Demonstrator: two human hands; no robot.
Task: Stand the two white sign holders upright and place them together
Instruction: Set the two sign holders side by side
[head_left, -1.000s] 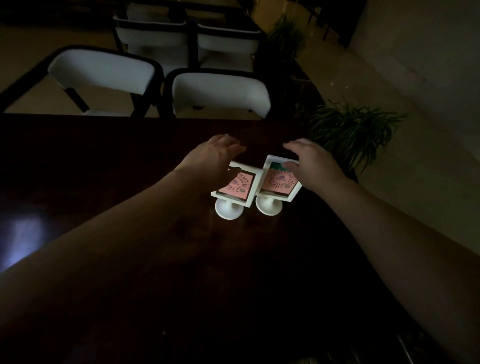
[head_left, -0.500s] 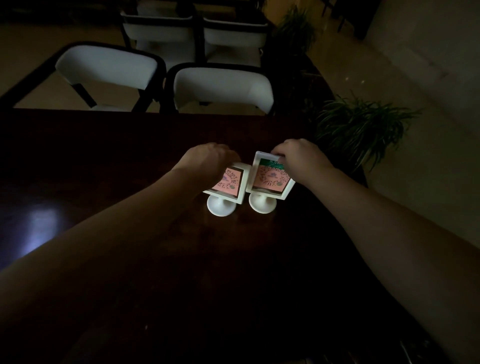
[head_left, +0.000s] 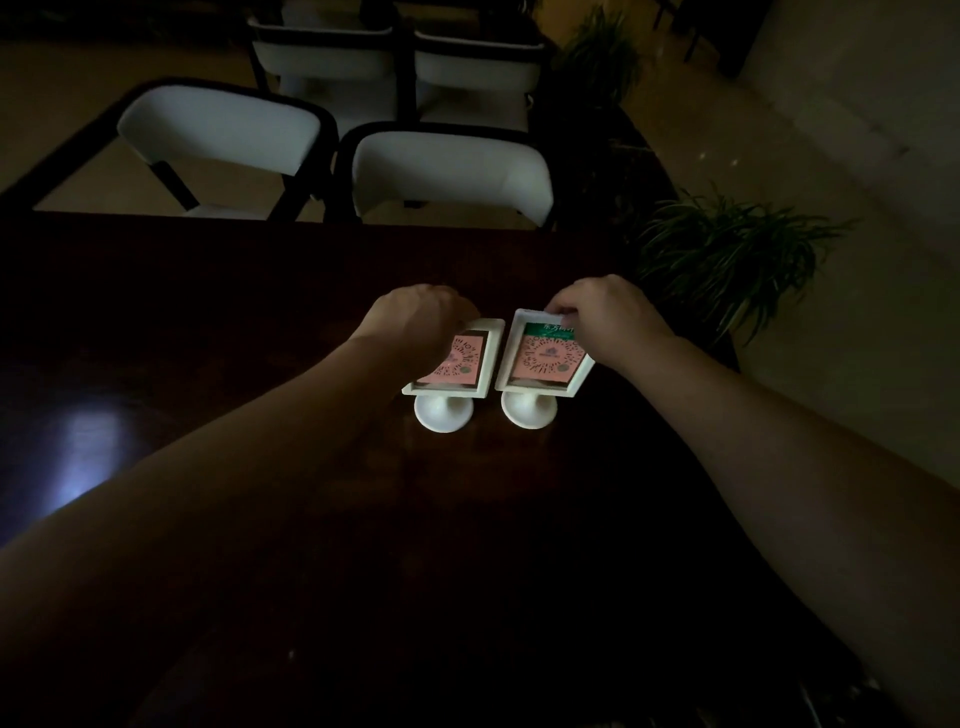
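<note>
There is only the one view, from the camera on my head, looking forward and steeply down across the dark table (head_left: 260, 322). It sits close: my forearms run in from the lower left and lower right corners and meet at my left hand (head_left: 415, 322) and right hand (head_left: 608, 317) just above the middle of the frame. The wide lens also takes in the white chairs (head_left: 447, 171) along the top edge and a plant (head_left: 727, 260) with floor at the right.
</note>
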